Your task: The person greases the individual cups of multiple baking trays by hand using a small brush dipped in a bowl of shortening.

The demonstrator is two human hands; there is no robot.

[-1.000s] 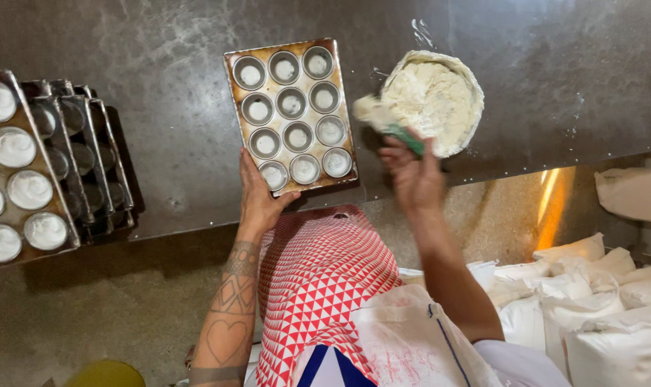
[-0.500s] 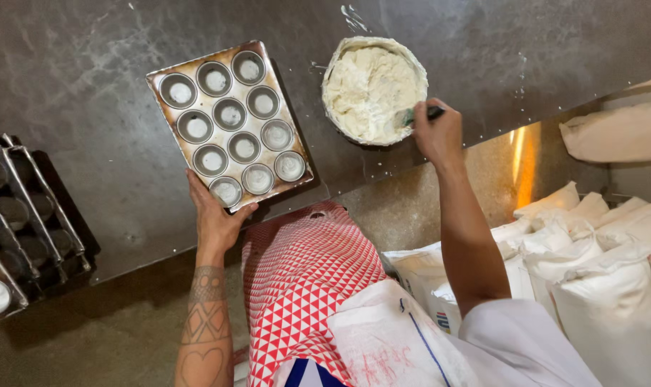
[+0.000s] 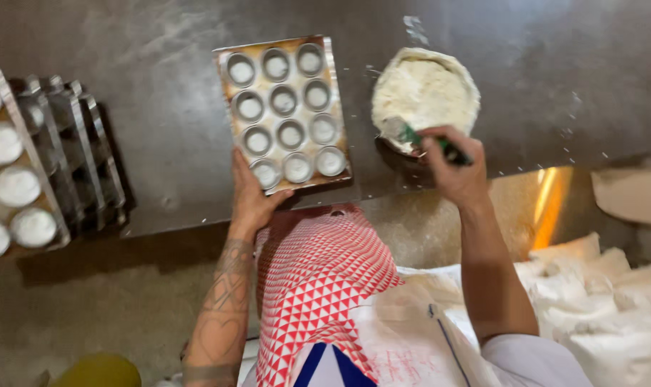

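A metal muffin tray [image 3: 286,111] with empty round cups lies on the steel counter [image 3: 153,93]. My left hand [image 3: 252,197] grips its near edge. To the right stands a bowl [image 3: 424,97] full of pale batter. My right hand [image 3: 454,168] is closed around a green-handled scoop [image 3: 420,137], whose head is in the batter at the bowl's near rim.
A stack of muffin trays [image 3: 35,168] at the far left, the top one filled with white batter. White sacks [image 3: 598,301] are piled at the lower right. A red-and-white patterned cloth [image 3: 318,279] hangs in front of me. Batter specks dot the counter.
The view has shifted, so the tray and bowl sit further right in frame. My right hand has dropped the scoop from above the bowl to its near rim. My left hand stays on the tray.
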